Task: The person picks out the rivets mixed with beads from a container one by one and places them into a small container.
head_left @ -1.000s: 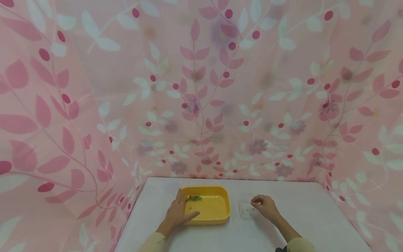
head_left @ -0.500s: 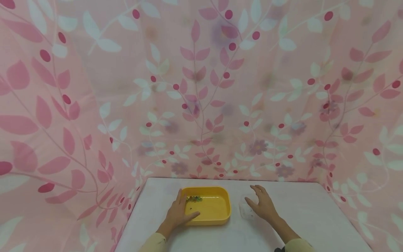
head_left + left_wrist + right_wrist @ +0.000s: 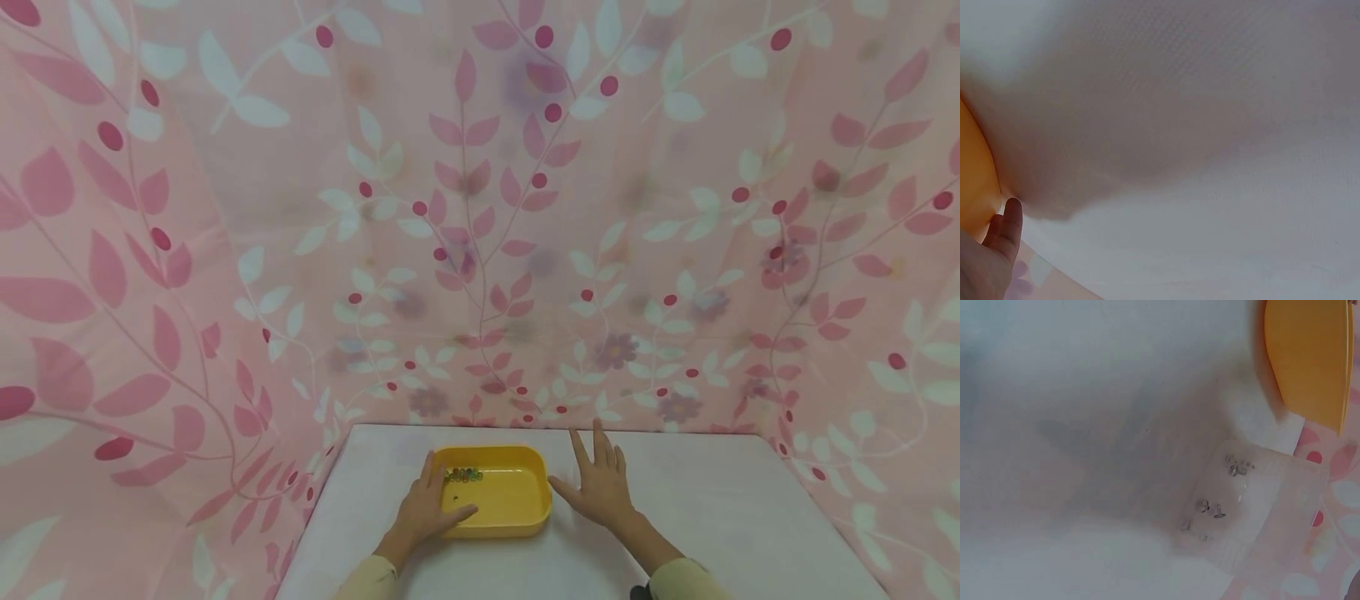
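Observation:
A yellow rectangular tray stands on the table, with a cluster of small glassy beads or marbles at its far left and a tiny dark piece nearer me. My left hand rests at the tray's left side, fingers extended along the rim and thumb spread over the inside. To the right of the tray my right hand is spread, holding nothing, its thumb tip close to the rim. A clear plastic box with several small shiny metal pieces shows in the right wrist view; my right hand covers it in the head view.
A white-covered table carries the tray and the box. Pink fabric with a leaf pattern hangs behind the table and along both sides.
My right hand has left its pinch over the clear box, spread its fingers and moved left and forward toward the tray. My left hand and the tray have stayed put.

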